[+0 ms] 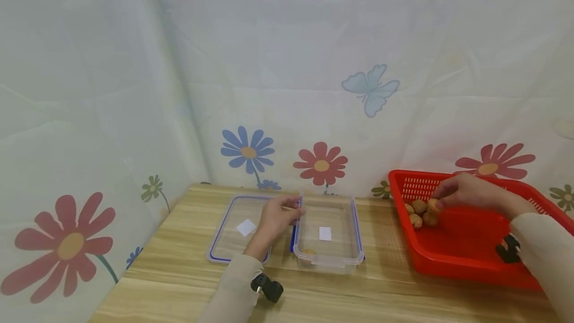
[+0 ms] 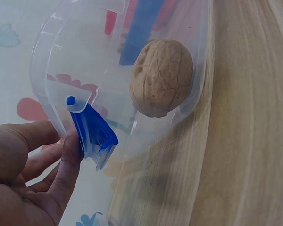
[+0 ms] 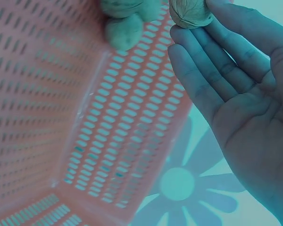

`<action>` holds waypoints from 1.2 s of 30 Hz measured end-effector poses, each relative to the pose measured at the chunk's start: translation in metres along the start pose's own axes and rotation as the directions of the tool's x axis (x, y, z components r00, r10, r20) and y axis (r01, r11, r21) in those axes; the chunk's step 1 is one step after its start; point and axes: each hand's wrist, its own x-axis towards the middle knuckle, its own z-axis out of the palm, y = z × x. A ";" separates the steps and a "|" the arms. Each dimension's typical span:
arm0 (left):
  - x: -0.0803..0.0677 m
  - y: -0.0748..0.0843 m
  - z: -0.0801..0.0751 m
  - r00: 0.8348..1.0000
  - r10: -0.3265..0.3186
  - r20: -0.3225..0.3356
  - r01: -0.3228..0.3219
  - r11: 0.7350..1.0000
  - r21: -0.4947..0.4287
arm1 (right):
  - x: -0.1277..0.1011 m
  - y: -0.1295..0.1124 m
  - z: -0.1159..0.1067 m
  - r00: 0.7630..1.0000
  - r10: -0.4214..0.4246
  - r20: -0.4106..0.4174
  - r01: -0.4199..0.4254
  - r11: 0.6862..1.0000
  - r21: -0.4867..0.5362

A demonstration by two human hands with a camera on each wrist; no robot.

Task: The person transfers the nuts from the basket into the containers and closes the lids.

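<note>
Fingertips (image 3: 191, 35) of right hand (image 1: 466, 193) pinch walnut (image 3: 189, 12); left hand (image 1: 275, 218) on container (image 1: 329, 258).

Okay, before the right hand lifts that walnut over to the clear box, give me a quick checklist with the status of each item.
1. Right hand has a walnut at its fingertips in the red basket: ok.
2. Grip fully closed round that walnut: cannot tell.
3. Clear container open, lid lying beside it: ok.
4. Left hand steadying the container, thumb on its blue latch: ok.
5. Room left in the container, with one walnut inside: ok.
6. Tabletop between basket and container free: ok.
</note>
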 end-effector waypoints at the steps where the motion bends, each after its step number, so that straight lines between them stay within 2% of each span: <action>1: 0.000 0.000 0.000 1.000 0.002 0.000 -0.002 1.000 -0.002 | 0.000 -0.003 -0.001 1.000 0.002 -0.004 -0.002 1.000 0.005; 5: 0.000 0.000 0.000 1.000 0.006 -0.001 -0.006 1.000 -0.002 | 0.001 -0.016 -0.004 1.000 -0.005 -0.026 0.004 1.000 -0.013; 12: 0.000 0.001 0.000 1.000 -0.027 -0.008 0.027 1.000 0.012 | 0.001 -0.030 -0.007 0.996 -0.056 -0.072 0.052 0.997 -0.059; 26: 0.000 0.000 0.000 1.000 0.003 -0.003 -0.002 1.000 0.002 | -0.009 -0.070 -0.009 0.983 -0.111 -0.148 0.103 0.993 -0.060; 36: 0.000 0.000 0.000 1.000 -0.006 -0.003 0.006 1.000 -0.001 | -0.016 -0.099 0.000 0.957 -0.172 -0.235 0.160 0.985 -0.066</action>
